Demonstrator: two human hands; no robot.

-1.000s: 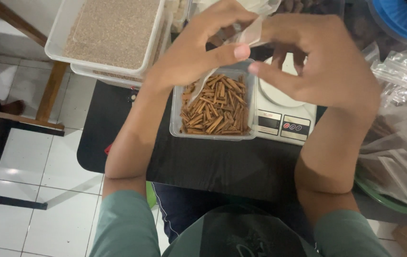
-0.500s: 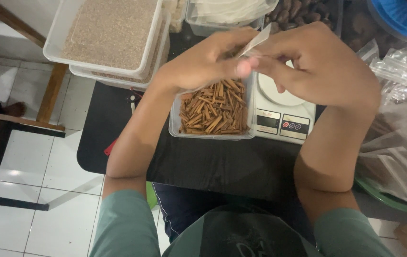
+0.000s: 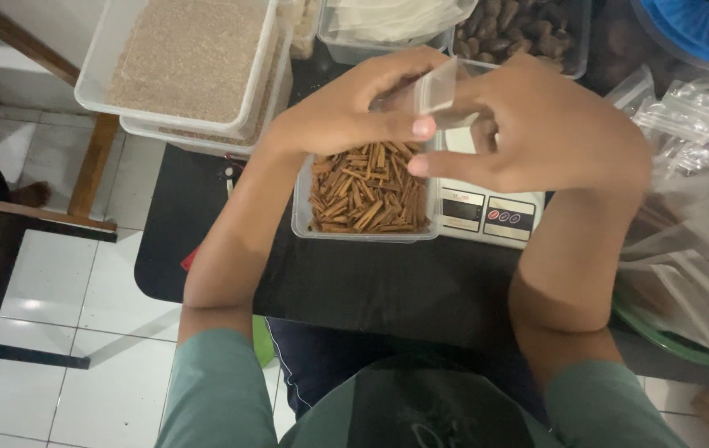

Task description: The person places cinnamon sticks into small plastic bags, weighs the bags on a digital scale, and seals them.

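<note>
- The left hand point(image 3: 346, 112) and right hand point(image 3: 537, 124) were both curled shut around a small clear plastic bag point(image 3: 436, 87), pinching it between fingertips above the far edge of the clear tub of cinnamon sticks point(image 3: 367, 195)
- The bag was thin and slick, so it looked likely to slip from the pinch or stay closed at its mouth; I could not tell whether it was open
- The tub sat just beside the digital scale point(image 3: 487, 207), touching or nearly so; a nudge from a wrist could have shifted it or upset a reading
- Sticks dropped from that height might have landed on the black table point(image 3: 354, 290) instead of in the tub
- The heap of spare bags point(image 3: 686, 124) lay near the right forearm, easy to brush off
</note>
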